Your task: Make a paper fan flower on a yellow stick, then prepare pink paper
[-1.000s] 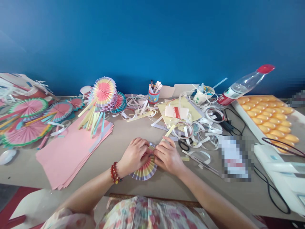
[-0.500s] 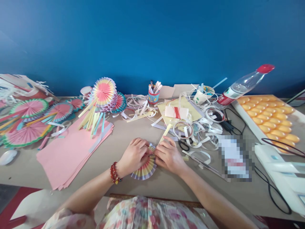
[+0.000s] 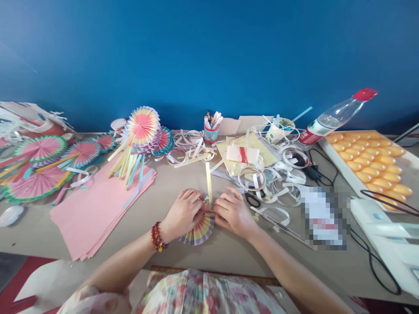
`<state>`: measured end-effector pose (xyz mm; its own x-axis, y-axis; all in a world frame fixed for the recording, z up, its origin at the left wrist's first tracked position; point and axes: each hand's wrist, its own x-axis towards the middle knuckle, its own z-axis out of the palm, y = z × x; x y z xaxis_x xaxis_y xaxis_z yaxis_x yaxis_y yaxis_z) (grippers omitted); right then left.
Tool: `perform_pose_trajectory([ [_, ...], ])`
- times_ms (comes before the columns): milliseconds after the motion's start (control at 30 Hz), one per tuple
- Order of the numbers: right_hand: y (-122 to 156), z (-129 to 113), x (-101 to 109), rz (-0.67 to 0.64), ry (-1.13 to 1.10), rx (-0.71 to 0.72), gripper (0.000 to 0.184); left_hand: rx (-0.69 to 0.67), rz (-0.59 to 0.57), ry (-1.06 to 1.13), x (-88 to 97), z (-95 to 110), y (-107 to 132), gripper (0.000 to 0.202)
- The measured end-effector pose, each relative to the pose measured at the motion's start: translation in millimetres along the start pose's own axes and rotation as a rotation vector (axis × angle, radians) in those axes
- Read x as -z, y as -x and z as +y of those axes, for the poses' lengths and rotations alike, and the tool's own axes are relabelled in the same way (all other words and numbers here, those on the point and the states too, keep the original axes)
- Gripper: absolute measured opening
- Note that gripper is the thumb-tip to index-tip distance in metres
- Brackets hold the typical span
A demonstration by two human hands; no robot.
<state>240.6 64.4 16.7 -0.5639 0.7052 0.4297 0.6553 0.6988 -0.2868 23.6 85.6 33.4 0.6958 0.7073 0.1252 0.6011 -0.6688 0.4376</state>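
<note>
One fan is lying under two working hands

The fan is resting on the table, near its front edge, and is spreading purple and yellow pleats toward the person. The left hand is curling closed over its left side, gripping it near the centre; a red bracelet is circling that wrist. The right hand is bending its fingers at the fan's right side, fingertips close to the centre; whether it is gripping anything, I cannot tell. A yellow strip is reaching from between the hands toward the wall, its lower end hiding among the fingers.

Pink sheets are lying stacked to the left, with a rosette standing over their far end. A pen cup is sitting beyond the strip. Right of it, a tape roll is lying among curled paper, scissors are showing just nearer, and a bottle is leaning farther right.
</note>
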Motion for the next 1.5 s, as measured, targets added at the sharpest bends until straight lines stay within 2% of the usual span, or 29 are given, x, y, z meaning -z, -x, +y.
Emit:
perform_pose_trajectory([
  [833,0.6,4.7,5.9,0.003,0.021,-0.007,0.014,0.005,-0.061,-0.087,3.0,-1.5,-1.1,0.006],
  [1500,3.0,12.3,10.7,-0.074,0.04,-0.02,0.014,-0.013,-0.078,-0.092,1.8,-3.4,0.2,0.006],
])
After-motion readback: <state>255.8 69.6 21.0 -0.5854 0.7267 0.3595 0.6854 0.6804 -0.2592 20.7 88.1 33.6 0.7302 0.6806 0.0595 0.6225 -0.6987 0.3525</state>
